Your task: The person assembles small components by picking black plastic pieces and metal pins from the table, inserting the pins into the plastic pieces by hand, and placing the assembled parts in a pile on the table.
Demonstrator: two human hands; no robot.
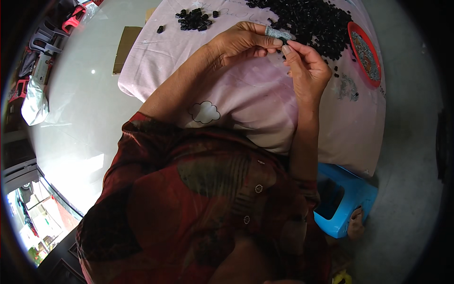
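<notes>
Both hands meet over a pink cloth, pinching small parts between fingertips.

The left hand (243, 41) grips a small grey-blue ring (273, 32) between thumb and fingers; the right hand (307, 68), touching it from 4 o'clock, is closed on a small black piece (283, 40), barely visible; a large heap of black pieces (312, 21) lies at 1 o'clock; a smaller pile (195, 20) at 10 o'clock; a red dish (355, 34) of grey rings at 3 o'clock; all on the pink cloth (246, 99); a blue stool (352, 194) stands at 5 o'clock.

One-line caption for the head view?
Both hands pinch a small grey piece over a pink cloth strewn with black parts.
</notes>
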